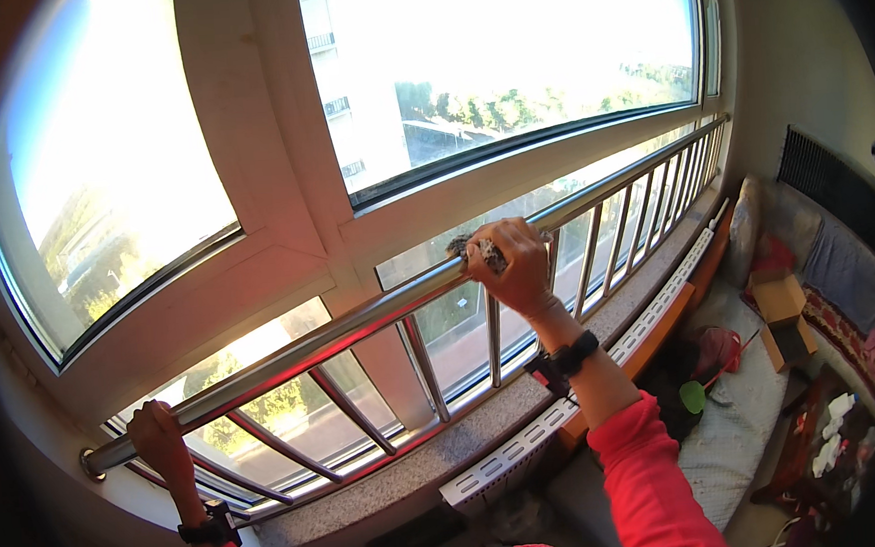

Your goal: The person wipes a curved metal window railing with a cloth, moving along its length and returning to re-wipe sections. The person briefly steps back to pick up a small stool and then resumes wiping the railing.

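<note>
A round stainless steel handrail (285,358) runs across the window, with thin metal balusters (426,368) below it. Near the rail's left end, my left hand (158,441) is wrapped around the tube. My right hand (510,261) presses a crumpled, mottled grey-brown cloth (490,255) onto the top of the rail, right of the middle. Bits of the cloth stick out on both sides of the fingers; the rest is hidden under the palm. Both wrists wear black straps with small devices.
Behind the rail stands a white-framed window (290,132). Under it are a speckled stone sill (389,468) and a white slotted radiator cover (509,453). To the right lie a covered couch (733,436), an open cardboard box (782,320) and a cluttered low wooden table (801,439).
</note>
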Motion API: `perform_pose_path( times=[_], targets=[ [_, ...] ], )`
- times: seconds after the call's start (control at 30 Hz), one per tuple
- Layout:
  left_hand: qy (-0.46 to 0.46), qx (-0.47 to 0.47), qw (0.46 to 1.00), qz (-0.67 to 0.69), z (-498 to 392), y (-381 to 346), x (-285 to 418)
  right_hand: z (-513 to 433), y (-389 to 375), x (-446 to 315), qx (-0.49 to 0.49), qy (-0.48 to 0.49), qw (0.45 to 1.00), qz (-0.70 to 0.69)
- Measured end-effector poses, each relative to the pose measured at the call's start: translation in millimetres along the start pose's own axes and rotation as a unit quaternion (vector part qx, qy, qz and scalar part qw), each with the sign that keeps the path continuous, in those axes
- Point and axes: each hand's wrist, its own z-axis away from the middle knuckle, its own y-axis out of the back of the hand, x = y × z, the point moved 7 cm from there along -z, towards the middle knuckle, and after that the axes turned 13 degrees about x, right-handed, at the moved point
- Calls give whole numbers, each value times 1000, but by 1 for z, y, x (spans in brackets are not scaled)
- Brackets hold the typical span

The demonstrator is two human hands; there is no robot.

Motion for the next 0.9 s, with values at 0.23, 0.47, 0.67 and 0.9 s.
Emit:
perform_pose_path(
  times=[0.23,0.47,0.67,0.9],
  targets=[
    [-24,4,999,-28,1,-1,0,-14,19,80,36,-80,992,92],
    [17,15,999,28,-3,5,5,-2,5,27,28,-49,997,55],
    [2,26,999,31,-7,8,9,4,-21,-52,9,-19,999,27],
    [4,48,999,24,-7,9,8,12,-55,-160,3,11,999,-39]
  ],
)
